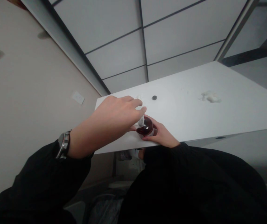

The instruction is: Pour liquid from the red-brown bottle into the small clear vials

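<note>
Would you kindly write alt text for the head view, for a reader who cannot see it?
A person's right hand grips a dark red container at a white table, while the left hand is at a pale, partly hidden item beside it. Farther off are a small dark round spot and something white, perhaps tissue.

Your view looked out from your head, forward and steeply down, past your black sleeves (36, 180) at the bottom of the frame. It stood about arm's reach from your left hand (121, 113) and right hand (163, 134), near the centre. The desk (182, 112) slanted across the middle and right, panels (180, 28) above, wall (30, 93) at left.
</note>
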The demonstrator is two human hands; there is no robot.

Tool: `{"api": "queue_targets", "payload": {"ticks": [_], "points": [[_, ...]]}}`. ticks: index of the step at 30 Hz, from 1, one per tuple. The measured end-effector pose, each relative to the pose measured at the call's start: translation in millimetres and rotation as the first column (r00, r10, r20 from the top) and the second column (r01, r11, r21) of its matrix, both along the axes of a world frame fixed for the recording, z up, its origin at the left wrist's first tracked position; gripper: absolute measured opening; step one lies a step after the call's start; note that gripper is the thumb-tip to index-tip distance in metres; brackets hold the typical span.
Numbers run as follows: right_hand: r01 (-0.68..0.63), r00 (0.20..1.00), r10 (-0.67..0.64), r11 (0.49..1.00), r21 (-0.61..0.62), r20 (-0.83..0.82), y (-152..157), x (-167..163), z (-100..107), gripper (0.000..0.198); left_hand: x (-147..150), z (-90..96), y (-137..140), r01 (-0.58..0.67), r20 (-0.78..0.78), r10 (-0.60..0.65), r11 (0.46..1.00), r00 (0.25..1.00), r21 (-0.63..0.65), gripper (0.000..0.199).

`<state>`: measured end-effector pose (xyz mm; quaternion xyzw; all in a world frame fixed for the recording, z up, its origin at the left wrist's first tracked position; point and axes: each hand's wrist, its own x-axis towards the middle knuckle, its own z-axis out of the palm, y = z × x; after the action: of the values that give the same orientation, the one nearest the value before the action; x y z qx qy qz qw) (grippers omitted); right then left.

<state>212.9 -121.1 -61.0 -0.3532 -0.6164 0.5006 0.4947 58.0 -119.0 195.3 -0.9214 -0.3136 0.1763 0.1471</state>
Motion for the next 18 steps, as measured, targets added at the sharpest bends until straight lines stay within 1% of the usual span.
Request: {"api": "queue_targets", "payload": {"ticks": [3, 7, 11, 16, 18], "points": [[-0.001, 1.0, 0.001, 1.0, -0.001, 0.007, -0.5, 0.2, 1.4, 0.101, 2.4, 1.2, -0.7, -0.007, 0.002, 0.007, 1.0, 1.0, -0.01, 0.023], [0.008, 1.0, -0.008, 1.0, -0.004, -0.005, -1.3, 0.0, 2.0, 0.101, 7.0, 2.9, -1.7, 0.009, -0.048, -0.009, 1.0, 0.999, -0.004, 0.02], [0.008, 1.0, -0.008, 1.0, -0.008, -0.003, -1.4, -0.5, 0.8, 0.099, 13.6, 6.0, -3.5, 0.01, -0.065, -0.01, 1.0, 0.998, -0.011, 0.019], [0.023, 1.0, -0.022, 1.0, 0.014, -0.018, -0.6, -0.7, 0.8, 0.097, 25.6, 11.4, -7.0, -0.006, -0.208, 0.003, 1.0, 0.978, -0.013, 0.025], [0.015, 1.0, -0.015, 1.0, 0.014, -0.016, -0.3, -0.3, 1.7, 0.096, 29.1, 12.7, -7.6, 0.0, -0.24, -0.003, 1.0, 0.971, -0.012, 0.025]]}}
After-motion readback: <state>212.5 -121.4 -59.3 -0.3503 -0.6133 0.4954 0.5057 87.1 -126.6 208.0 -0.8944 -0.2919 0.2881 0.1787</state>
